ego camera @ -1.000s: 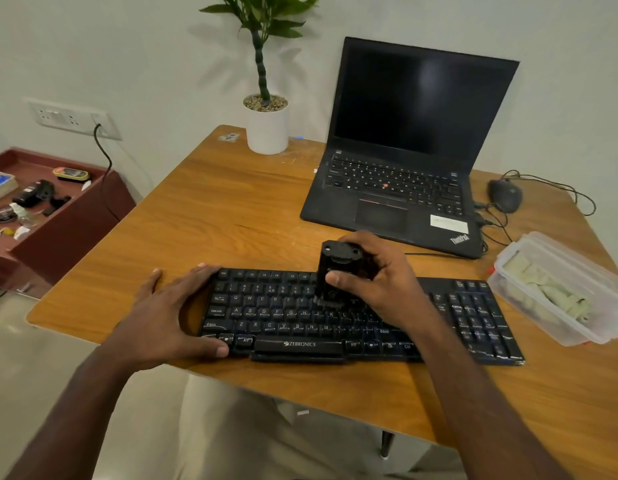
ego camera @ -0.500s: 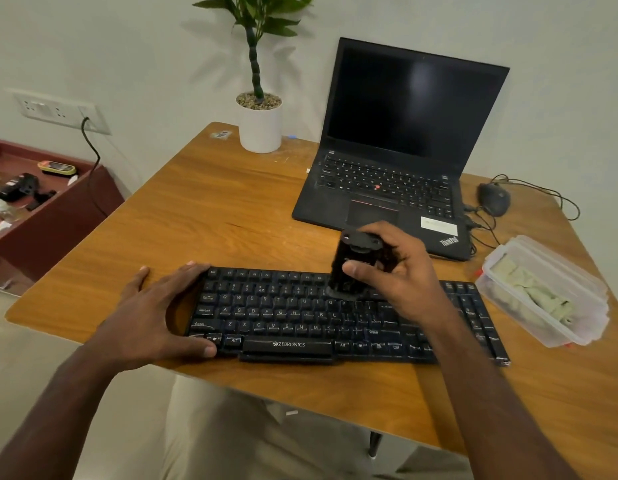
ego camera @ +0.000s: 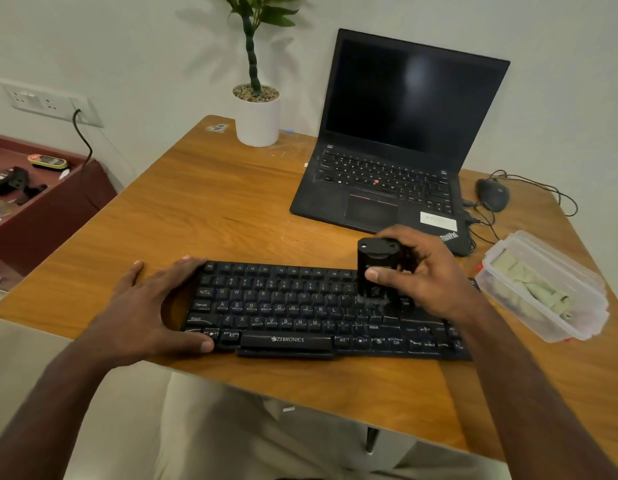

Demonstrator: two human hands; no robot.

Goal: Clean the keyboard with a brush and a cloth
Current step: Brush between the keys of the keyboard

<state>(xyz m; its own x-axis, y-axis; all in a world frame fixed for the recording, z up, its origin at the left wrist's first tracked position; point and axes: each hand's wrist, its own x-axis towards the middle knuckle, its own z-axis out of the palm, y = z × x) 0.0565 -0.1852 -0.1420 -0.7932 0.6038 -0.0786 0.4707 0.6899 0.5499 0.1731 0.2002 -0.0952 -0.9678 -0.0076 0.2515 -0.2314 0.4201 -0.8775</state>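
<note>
Sweeping rightward along the key rows, the black cylindrical brush [ego camera: 376,268] now stands over the right-middle keys, near the P and L columns, where a second ago it stood nearer the centre of the board; its blurred bristle end meets the keys, so by my reading the brushing pass has covered the middle section and is working toward the right end, with the wiping step not yet begun. Nearest the viewer, the black full-size plastic keyboard [ego camera: 300,313] lies along the near edge of the wooden worktop [ego camera: 203,216]. The left hand [ego camera: 151,306] has not shifted: it clamps the keyboard's left end, thumb pressed at the near corner keys, fingers reaching over the far corner, the palm arched. The right hand [ego camera: 418,275] is curled round the brush, thumb across its front and fingers wrapped behind, holding it upright. Just right of the keyboard sits a clear lidded plastic container [ego camera: 543,289] holding pale folded pieces, possibly the cloth, though I cannot tell. Farther back stand an open black laptop [ego camera: 397,140], a dark corded mouse [ego camera: 493,195] to its right, and a white pot with a green plant [ego camera: 258,116].
</note>
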